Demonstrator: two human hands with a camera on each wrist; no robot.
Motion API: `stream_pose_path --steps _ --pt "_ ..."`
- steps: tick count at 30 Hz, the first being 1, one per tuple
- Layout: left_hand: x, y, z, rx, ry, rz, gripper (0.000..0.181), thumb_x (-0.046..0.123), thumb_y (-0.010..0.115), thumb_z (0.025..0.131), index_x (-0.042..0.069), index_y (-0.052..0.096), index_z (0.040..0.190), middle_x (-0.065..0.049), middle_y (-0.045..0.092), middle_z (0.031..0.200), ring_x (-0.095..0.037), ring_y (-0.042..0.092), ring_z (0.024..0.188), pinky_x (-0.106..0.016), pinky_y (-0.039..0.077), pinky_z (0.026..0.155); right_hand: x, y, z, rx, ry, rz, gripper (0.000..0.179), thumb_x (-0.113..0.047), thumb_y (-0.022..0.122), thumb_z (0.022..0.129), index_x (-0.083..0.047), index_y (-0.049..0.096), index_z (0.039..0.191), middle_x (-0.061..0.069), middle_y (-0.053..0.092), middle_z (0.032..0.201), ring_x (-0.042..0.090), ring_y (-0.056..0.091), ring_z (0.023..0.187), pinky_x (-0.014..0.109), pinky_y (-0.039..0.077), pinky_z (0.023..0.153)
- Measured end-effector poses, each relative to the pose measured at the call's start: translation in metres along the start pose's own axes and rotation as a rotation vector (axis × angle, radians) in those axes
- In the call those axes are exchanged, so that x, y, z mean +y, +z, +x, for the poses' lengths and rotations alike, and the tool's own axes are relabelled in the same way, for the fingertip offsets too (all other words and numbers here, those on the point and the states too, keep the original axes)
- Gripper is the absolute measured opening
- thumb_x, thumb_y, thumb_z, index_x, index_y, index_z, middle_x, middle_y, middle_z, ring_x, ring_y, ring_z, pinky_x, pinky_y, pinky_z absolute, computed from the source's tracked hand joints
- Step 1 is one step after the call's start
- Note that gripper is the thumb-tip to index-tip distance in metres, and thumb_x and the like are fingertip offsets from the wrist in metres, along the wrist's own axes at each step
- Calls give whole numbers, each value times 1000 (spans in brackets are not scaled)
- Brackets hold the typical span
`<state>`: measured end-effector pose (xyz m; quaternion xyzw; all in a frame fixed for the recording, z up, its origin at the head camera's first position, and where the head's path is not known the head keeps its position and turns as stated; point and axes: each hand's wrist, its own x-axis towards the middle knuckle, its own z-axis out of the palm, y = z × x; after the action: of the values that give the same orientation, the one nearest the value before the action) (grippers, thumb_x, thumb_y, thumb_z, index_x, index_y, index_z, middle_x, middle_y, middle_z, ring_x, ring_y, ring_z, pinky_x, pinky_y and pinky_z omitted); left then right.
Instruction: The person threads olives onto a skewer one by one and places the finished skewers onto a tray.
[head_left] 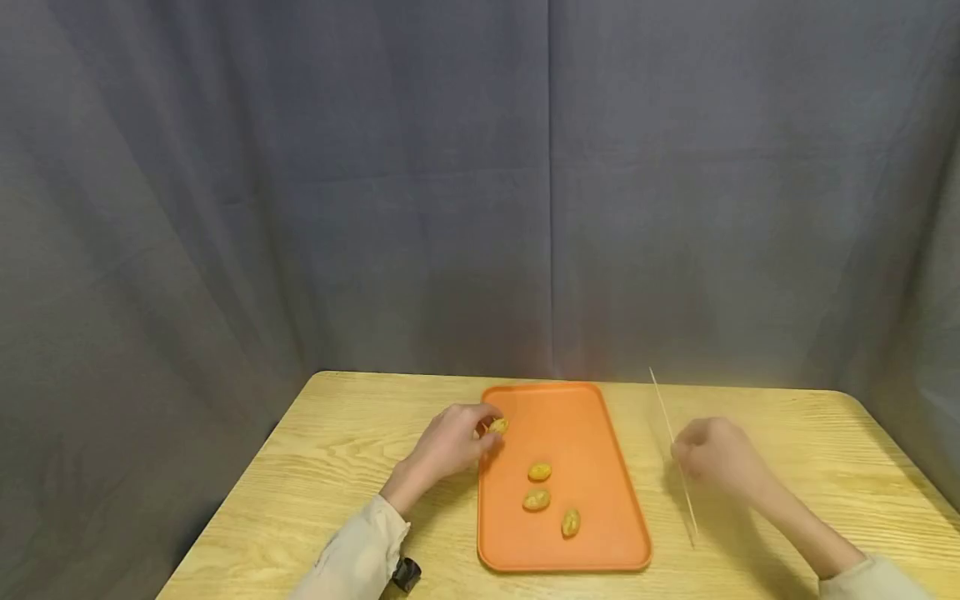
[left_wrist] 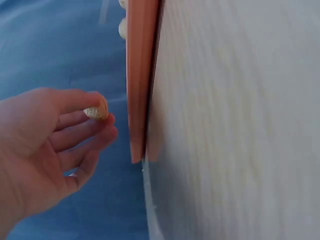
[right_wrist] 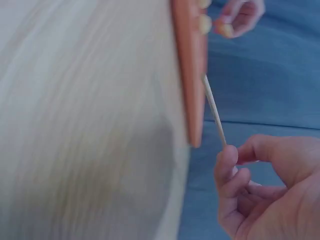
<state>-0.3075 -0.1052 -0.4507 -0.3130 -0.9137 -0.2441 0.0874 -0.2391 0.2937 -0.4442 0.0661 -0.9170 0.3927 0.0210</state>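
My left hand (head_left: 447, 439) pinches a small, wrinkled yellow-brown oval piece (head_left: 498, 426) between thumb and fingers, above the upper left of an orange tray (head_left: 577, 433). The left wrist view has this piece (left_wrist: 98, 109) at the fingertips, held clear of the tray's edge. Its exact kind cannot be told. Three similar pieces (head_left: 536, 500) lie on the tray's lower half. To the tray's right, my right hand (head_left: 718, 458), blurred, holds a thin wooden skewer (head_left: 686, 493). In the right wrist view the skewer (right_wrist: 214, 110) is pinched between thumb and fingers, one end pointing away.
The orange tray rests on a light wood-grain table (head_left: 810, 442). Behind and at both sides hangs a grey-blue curtain (head_left: 420, 208). A small black object (head_left: 406, 575) sits at the left sleeve.
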Motion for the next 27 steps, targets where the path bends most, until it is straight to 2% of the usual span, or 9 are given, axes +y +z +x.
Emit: stream_pose_path --steps 5,7,13,16,18,23,27 --pt "-4 -7 -7 42 -21 -28 27 20 74 96 12 73 121 1 72 103 -17 68 88 -30 54 72 -25 2 -12 4 -60 116 9 -4 59 97 2 65 96 8 64 75 25 65 68 31 52 61" --pt "-6 -10 -8 63 -20 -53 28 19 74 96 11 72 122 1 72 106 -17 68 88 -30 54 71 -32 4 -15 -9 -112 142 8 -5 58 100 1 63 98 7 64 78 25 65 69 31 51 63" --pt "-1 -14 -4 127 36 -175 29 17 75 95 14 71 124 3 69 109 -13 66 89 -32 55 76 -46 -1 -21 -50 -240 277 7 -3 48 107 4 51 106 13 68 82 26 69 70 33 57 62" --pt "2 -15 -3 149 54 -284 29 18 77 95 16 72 124 4 67 110 -11 65 90 -31 56 79 -55 -1 -24 -42 -289 331 6 -2 45 108 3 47 110 12 66 76 28 66 62 33 55 57" --pt "5 -15 -3 145 43 -374 29 20 77 95 18 73 123 4 66 112 -12 64 92 -32 56 80 -60 0 -28 14 -307 315 6 -2 48 107 0 50 112 8 62 72 24 62 57 33 52 53" --pt "9 -17 -5 90 -69 -651 29 26 76 95 25 72 124 4 63 124 -20 62 101 -41 55 85 -70 4 -39 157 -290 252 9 -11 62 103 -11 64 112 2 58 69 15 53 55 31 48 49" --pt "9 -21 -6 66 -146 -839 36 30 77 94 25 70 129 -2 61 133 -26 63 105 -44 52 91 -80 11 -42 109 -278 291 10 -17 66 102 -14 68 112 3 59 69 14 51 54 30 46 46"
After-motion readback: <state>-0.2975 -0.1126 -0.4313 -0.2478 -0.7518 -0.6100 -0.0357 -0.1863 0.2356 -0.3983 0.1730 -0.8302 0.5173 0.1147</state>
